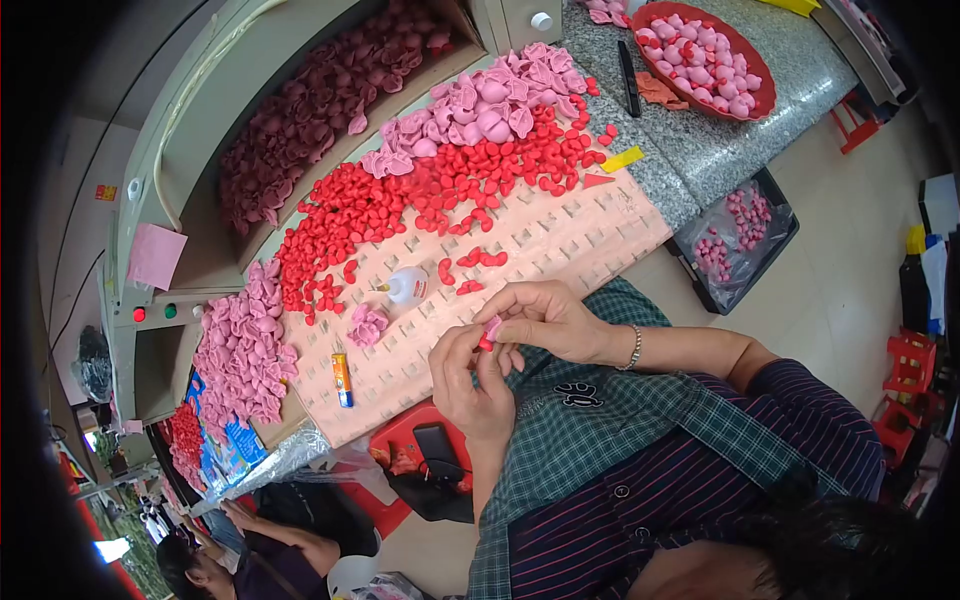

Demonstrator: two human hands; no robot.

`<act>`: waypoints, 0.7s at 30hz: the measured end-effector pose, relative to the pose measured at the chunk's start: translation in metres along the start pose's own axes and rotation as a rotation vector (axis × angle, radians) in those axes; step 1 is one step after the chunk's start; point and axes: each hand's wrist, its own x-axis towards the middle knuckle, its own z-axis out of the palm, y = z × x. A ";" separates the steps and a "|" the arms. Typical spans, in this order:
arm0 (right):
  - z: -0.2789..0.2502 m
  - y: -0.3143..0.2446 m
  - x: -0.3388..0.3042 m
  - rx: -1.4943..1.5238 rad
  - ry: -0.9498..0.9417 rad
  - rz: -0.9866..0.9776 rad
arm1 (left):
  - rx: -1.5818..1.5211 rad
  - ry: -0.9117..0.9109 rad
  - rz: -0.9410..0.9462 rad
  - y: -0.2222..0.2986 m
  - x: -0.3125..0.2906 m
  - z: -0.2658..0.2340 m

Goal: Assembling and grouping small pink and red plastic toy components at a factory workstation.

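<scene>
Over the table's near edge, my left hand (468,385) and my right hand (555,322) meet fingertip to fingertip. Both are closed on a small pink-and-red moulded piece (491,332); the fingers hide part of it. Past them on the table lie several loose red curved pieces (472,262). A white squeeze bottle with a thin tip (407,286) lies left of these. Nearer me is a single pink moulded piece (367,326), apart from the piles. An orange-and-blue tube (342,380) lies further left.
A heap of red pieces (350,210) borders pink piles (490,105) (240,345) along a pale machine (165,110) with a filled opening. A red bowl of pink pieces (768,75) stands far right. Below, a black crate (790,225) holds bagged pieces. Another person (270,560) sits lower left.
</scene>
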 end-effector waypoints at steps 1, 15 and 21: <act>0.001 0.001 -0.001 0.001 0.000 0.000 | 0.056 -0.012 0.045 -0.001 0.000 -0.001; 0.009 0.010 0.005 -0.069 0.131 -0.004 | 0.324 0.131 0.307 -0.009 -0.001 0.008; 0.010 -0.011 0.007 0.246 0.129 0.152 | 0.207 0.145 0.244 -0.006 -0.002 0.006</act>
